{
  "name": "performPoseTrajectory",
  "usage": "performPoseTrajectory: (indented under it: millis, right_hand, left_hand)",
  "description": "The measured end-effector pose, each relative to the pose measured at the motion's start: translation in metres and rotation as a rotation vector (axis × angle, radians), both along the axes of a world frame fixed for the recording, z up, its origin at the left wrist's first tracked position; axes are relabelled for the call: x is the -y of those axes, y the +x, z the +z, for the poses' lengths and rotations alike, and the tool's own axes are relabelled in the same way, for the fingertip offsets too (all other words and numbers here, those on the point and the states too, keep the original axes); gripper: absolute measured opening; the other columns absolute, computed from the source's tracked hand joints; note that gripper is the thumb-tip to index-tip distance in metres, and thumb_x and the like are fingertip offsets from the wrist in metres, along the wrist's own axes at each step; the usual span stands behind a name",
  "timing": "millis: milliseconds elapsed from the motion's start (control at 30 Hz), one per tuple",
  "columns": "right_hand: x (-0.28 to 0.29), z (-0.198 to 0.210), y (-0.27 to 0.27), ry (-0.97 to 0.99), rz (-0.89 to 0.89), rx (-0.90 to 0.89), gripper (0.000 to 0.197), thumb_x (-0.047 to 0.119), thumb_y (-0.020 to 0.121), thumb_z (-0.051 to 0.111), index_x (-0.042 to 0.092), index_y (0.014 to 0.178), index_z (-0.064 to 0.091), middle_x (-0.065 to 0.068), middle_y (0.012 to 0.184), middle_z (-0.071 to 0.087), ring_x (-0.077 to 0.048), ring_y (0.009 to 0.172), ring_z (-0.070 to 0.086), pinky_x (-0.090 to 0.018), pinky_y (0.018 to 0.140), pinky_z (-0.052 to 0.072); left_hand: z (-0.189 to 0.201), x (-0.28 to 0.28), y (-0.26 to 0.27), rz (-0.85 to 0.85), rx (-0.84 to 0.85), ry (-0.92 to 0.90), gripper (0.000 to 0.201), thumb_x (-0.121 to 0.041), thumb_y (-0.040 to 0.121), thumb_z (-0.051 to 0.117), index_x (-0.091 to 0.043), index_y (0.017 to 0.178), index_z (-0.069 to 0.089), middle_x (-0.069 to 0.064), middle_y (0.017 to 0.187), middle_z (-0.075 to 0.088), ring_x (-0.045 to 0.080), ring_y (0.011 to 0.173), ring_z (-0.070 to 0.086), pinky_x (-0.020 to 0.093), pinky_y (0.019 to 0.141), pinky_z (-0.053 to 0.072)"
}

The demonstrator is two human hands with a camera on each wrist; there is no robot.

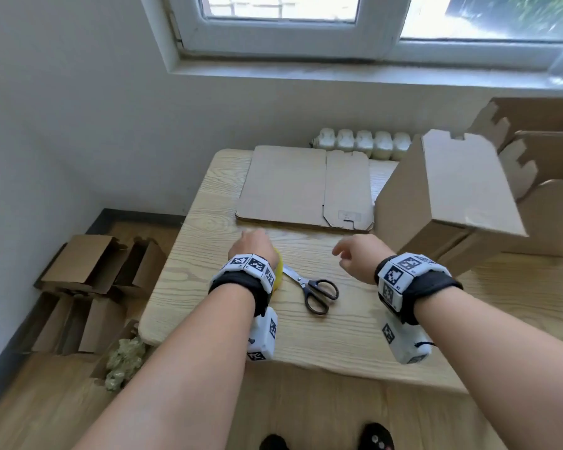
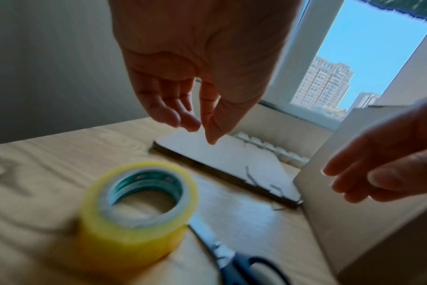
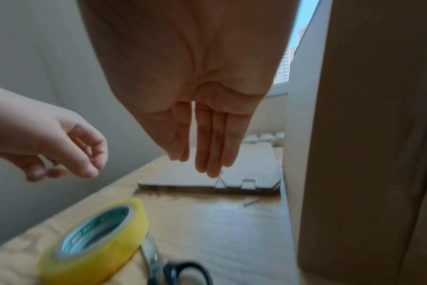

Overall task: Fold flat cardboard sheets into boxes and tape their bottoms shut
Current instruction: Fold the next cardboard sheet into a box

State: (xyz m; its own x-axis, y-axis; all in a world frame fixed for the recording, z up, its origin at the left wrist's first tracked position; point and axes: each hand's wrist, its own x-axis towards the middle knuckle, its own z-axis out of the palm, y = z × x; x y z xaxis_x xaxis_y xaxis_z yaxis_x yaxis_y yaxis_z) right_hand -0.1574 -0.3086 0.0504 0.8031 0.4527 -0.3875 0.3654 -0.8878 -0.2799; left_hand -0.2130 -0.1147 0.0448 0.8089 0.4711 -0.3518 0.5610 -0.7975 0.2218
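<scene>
Cardboard was the thing to go for next, by my reading: the flat cardboard sheets (image 1: 293, 186) lay stacked at the far side of the table (image 1: 189, 280), just beyond both hands and untouched. To do the step well, the top sheet alone should be lifted by its near edge, thumb under and fingers over, so the stack beneath does not slide.

Fingers (image 2: 168, 111) of the left hand (image 1: 252, 246) hung loosely curled, holding nothing, above the table and short of the stack. Those of the right hand (image 1: 358, 253) were nearly straight and together, pointing down and forward, also empty. Both palms faced down, wrists level, forearms reaching forward side by side.

A yellow tape roll (image 2: 137, 210) stood on the table under the left wrist, with the scissors (image 1: 312, 290) beside it, between the two arms. An assembled box (image 1: 442, 203) stood close to the right hand, not touching it.
</scene>
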Motion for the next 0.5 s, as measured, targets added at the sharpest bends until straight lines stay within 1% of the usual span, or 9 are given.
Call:
performPoseTrajectory:
  millis: [33, 100, 200, 267, 333, 400, 433, 500]
  right_hand:
    - [0.005, 0.014, 0.001, 0.039, -0.004, 0.033, 0.032, 0.016, 0.092, 0.049, 0.025, 0.118, 0.064, 0.002, 0.115, 0.065, -0.018, 0.109, 0.058, -0.031, 0.093, 0.048]
    - [0.016, 0.042, 0.004, 0.143, -0.014, 0.110, 0.029, 0.014, 0.092, 0.049, 0.023, 0.113, 0.068, 0.001, 0.113, 0.067, -0.019, 0.106, 0.060, -0.032, 0.095, 0.047]
    - [0.040, 0.082, 0.013, 0.276, -0.081, 0.252, 0.028, 0.015, 0.091, 0.050, 0.025, 0.107, 0.070, 0.002, 0.107, 0.070, -0.018, 0.099, 0.063, -0.035, 0.093, 0.050]
    - [0.062, 0.104, 0.021, 0.305, -0.157, 0.386, 0.029, 0.016, 0.089, 0.049, 0.025, 0.108, 0.069, 0.002, 0.110, 0.068, -0.019, 0.100, 0.062, -0.037, 0.093, 0.050]
    - [0.091, 0.117, 0.030, 0.329, -0.269, 0.471, 0.029, 0.016, 0.089, 0.049, 0.023, 0.111, 0.066, 0.002, 0.117, 0.063, -0.021, 0.107, 0.058, -0.036, 0.095, 0.046]
    - [0.121, 0.118, 0.038, 0.294, -0.388, 0.458, 0.033, 0.016, 0.089, 0.051, 0.022, 0.120, 0.060, 0.001, 0.127, 0.055, -0.022, 0.117, 0.051, -0.033, 0.098, 0.040]
    - [0.135, 0.114, 0.041, 0.253, -0.437, 0.419, 0.038, 0.017, 0.089, 0.053, 0.021, 0.127, 0.056, -0.001, 0.133, 0.050, -0.023, 0.122, 0.047, -0.033, 0.100, 0.037]
    - [0.158, 0.104, 0.044, 0.176, -0.500, 0.310, 0.053, 0.023, 0.088, 0.059, 0.019, 0.139, 0.043, -0.005, 0.143, 0.041, -0.026, 0.128, 0.043, -0.034, 0.105, 0.035]
  left_hand:
    - [0.010, 0.009, 0.006, -0.028, 0.032, -0.014, 0.025, -0.012, 0.087, 0.050, -0.015, 0.108, 0.064, 0.008, 0.118, 0.059, 0.028, 0.100, 0.061, 0.033, 0.079, 0.047]
    - [0.030, 0.030, 0.020, -0.094, 0.079, -0.041, 0.024, -0.011, 0.088, 0.049, -0.015, 0.105, 0.066, 0.007, 0.111, 0.065, 0.029, 0.100, 0.062, 0.033, 0.082, 0.050]
    - [0.058, 0.065, 0.042, -0.165, 0.153, -0.100, 0.021, -0.015, 0.091, 0.050, -0.016, 0.104, 0.067, 0.007, 0.111, 0.067, 0.028, 0.103, 0.061, 0.033, 0.086, 0.050]
    - [0.070, 0.089, 0.056, -0.183, 0.206, -0.158, 0.018, -0.018, 0.091, 0.052, -0.020, 0.103, 0.066, 0.005, 0.112, 0.067, 0.026, 0.104, 0.061, 0.031, 0.087, 0.048]
    - [0.076, 0.115, 0.069, -0.182, 0.261, -0.234, 0.015, -0.026, 0.092, 0.054, -0.022, 0.102, 0.064, 0.003, 0.112, 0.067, 0.025, 0.104, 0.061, 0.030, 0.087, 0.047]
    - [0.077, 0.140, 0.080, -0.175, 0.297, -0.319, 0.016, -0.034, 0.092, 0.055, -0.022, 0.102, 0.061, 0.002, 0.113, 0.067, 0.023, 0.103, 0.061, 0.031, 0.089, 0.048]
    - [0.077, 0.153, 0.085, -0.172, 0.303, -0.355, 0.023, -0.038, 0.092, 0.055, -0.021, 0.107, 0.059, 0.002, 0.115, 0.066, 0.023, 0.105, 0.061, 0.032, 0.090, 0.048]
    - [0.075, 0.174, 0.092, -0.184, 0.285, -0.402, 0.045, -0.045, 0.091, 0.056, -0.018, 0.126, 0.051, 0.004, 0.125, 0.062, 0.024, 0.114, 0.057, 0.033, 0.096, 0.045]
